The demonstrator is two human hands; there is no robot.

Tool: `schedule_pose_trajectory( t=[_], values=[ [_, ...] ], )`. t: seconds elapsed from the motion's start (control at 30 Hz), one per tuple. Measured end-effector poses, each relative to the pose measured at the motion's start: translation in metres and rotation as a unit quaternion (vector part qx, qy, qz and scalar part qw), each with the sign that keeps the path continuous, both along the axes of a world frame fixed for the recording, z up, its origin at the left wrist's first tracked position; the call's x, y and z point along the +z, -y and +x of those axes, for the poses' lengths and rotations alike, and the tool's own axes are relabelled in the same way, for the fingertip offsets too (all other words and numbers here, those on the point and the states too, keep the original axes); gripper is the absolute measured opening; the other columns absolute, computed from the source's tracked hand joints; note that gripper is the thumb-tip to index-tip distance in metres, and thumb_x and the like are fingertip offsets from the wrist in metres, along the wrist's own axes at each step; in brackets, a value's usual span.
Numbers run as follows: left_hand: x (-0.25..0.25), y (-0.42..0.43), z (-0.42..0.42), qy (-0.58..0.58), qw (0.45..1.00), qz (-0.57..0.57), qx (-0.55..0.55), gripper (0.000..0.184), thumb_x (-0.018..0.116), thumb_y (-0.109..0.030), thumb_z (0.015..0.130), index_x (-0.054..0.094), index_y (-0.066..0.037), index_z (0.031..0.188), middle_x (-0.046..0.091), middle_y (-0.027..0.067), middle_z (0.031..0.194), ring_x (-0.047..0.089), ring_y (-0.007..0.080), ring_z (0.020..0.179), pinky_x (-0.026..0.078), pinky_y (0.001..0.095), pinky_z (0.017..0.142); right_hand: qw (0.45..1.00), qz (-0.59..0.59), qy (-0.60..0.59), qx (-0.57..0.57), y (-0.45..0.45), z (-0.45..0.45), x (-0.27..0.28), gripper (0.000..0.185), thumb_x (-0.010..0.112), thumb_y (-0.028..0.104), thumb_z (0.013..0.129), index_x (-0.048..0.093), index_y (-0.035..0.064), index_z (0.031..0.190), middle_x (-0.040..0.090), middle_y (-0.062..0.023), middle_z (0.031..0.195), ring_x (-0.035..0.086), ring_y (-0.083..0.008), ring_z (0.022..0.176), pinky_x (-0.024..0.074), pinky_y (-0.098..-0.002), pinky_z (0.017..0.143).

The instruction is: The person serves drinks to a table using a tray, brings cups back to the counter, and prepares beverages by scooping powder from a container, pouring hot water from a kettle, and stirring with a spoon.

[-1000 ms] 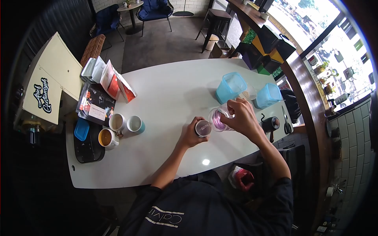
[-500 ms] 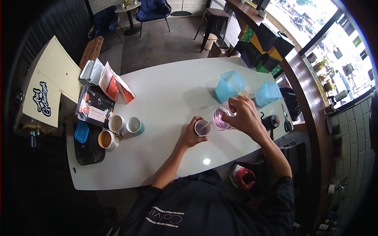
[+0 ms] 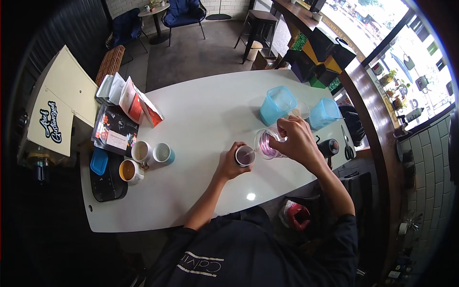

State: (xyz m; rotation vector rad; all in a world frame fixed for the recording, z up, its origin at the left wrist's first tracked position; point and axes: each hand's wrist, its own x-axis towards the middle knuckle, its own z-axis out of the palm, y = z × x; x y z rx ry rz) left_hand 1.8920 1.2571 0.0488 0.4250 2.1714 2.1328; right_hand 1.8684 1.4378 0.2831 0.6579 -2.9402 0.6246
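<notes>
One thin stream of liquid runs, in the head view, from a clear jug into a white-rimmed cup, both near the middle of the white bench. The left hand has its grip wrapped around the cup, mouth up. The right hand has its grip clasped on the jug, which leans towards the cup with its lip just beside the rim; whether they touch I cannot tell. The jug shows a pinkish-purple tint. Beyond the right hand stand two light-blue plastic containers, one nearer the middle and one further right. A black gooseneck kettle sits beside the right forearm, with scissors lying near the bench's edge. Well to the left stand a white mug of orange-brown drink, a pale mug and a teal cup, near a black tray bearing a blue lid. Behind these, white-and-red pouches stand by a dark printed box.
</notes>
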Motion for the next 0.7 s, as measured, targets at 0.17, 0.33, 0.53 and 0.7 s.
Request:
schedule_pose_trajectory(
  t=[0.17, 0.33, 0.53, 0.7],
  values=[
    [0.0020, -0.0004, 0.0002, 0.003, 1.000, 0.002, 0.003, 0.068, 0.087, -0.018, 0.065, 0.050, -0.007, 0.121, 0.065, 0.0039, 0.105, 0.065, 0.0140, 0.096, 0.053, 0.0313, 0.086, 1.000, 0.004, -0.002, 0.000, -0.0022, -0.0017, -0.0068, 0.027, 0.077, 0.021, 0.067, 0.060, -0.0005, 0.071, 0.059, -0.0134, 0.066, 0.057, -0.0301, 0.074, 0.0472, -0.0419, 0.071],
    [0.0018, -0.0002, -0.0002, -0.010, 1.000, 0.002, 0.006, 0.067, 0.087, -0.019, 0.065, 0.050, -0.007, 0.121, 0.065, 0.0043, 0.103, 0.065, 0.0143, 0.096, 0.054, 0.0314, 0.085, 1.000, 0.004, 0.001, 0.001, -0.0015, -0.0009, -0.0062, 0.027, 0.077, 0.021, 0.067, 0.060, -0.0004, 0.071, 0.058, -0.0137, 0.066, 0.057, -0.0309, 0.073, 0.0471, -0.0422, 0.070],
    [0.0049, 0.0003, 0.0006, 0.001, 1.000, -0.006, 0.003, 0.068, 0.088, -0.015, 0.065, 0.048, -0.007, 0.120, 0.063, 0.0057, 0.104, 0.063, 0.0149, 0.097, 0.052, 0.0313, 0.087, 1.000, 0.004, 0.008, -0.001, -0.0017, -0.0016, -0.0067, 0.027, 0.077, 0.021, 0.067, 0.061, -0.0006, 0.071, 0.059, -0.0141, 0.066, 0.057, -0.0314, 0.073, 0.0470, -0.0426, 0.070],
    [0.0054, -0.0001, 0.0008, 0.003, 1.000, -0.001, 0.004, 0.067, 0.087, -0.016, 0.065, 0.049, -0.007, 0.120, 0.063, 0.0056, 0.105, 0.063, 0.0149, 0.097, 0.052, 0.0310, 0.087, 1.000, 0.004, 0.003, 0.002, -0.0031, -0.0024, -0.0097, 0.027, 0.076, 0.021, 0.067, 0.061, -0.0008, 0.071, 0.059, -0.0145, 0.067, 0.057, -0.0319, 0.073, 0.0470, -0.0428, 0.070]
  ],
)
